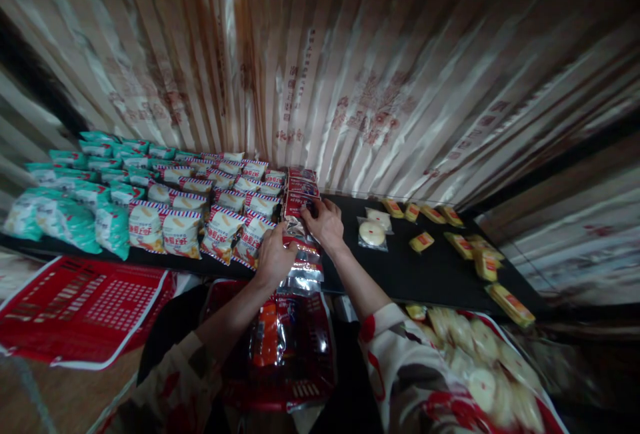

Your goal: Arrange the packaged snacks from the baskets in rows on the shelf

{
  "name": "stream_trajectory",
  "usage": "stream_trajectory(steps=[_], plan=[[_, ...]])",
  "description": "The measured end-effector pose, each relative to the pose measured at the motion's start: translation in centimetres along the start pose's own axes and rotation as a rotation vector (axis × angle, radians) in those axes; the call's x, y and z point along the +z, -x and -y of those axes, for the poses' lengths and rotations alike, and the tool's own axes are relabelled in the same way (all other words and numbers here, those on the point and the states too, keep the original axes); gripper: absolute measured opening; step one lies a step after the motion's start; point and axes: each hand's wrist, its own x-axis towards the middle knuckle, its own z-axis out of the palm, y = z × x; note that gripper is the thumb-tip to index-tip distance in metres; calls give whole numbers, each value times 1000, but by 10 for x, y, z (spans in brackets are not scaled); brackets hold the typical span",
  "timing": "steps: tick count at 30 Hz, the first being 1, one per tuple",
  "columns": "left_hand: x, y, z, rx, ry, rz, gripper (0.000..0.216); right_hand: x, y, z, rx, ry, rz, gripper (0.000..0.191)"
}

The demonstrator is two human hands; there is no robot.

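A column of red and silver snack packets [303,189] runs from the back to the front of the black table. My left hand [275,259] is at the column's left side, its fingers closed on the edge of a red packet. From the right, my right hand [325,226] grips the same part of the column with curled fingers and thumb. Some fingertips are hidden against the foil. White snack bags with red and blue stripes [183,233] stand in rows just left of my left hand. Round white cakes in clear wrap [373,233] lie right of my right hand.
Teal bags [113,227] fill the table's left end. Yellow packets [423,241] are scattered on the black tabletop [390,274] at right. A red basket [305,387] with dark packaging is below me, another red basket [90,311] at left, and wrapped round cakes [483,387] at lower right.
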Motion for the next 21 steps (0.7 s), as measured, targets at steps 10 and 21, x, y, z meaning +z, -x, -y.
stream_trajectory(steps=[10, 21], plan=[[-14, 26, -6, 292, -435, -70, 38, 15, -11, -2, -150, 3, 103, 53], [-20, 41, 8, 296, -251, -145, 32, -6, 10, 0, -182, -288, -227, 44]])
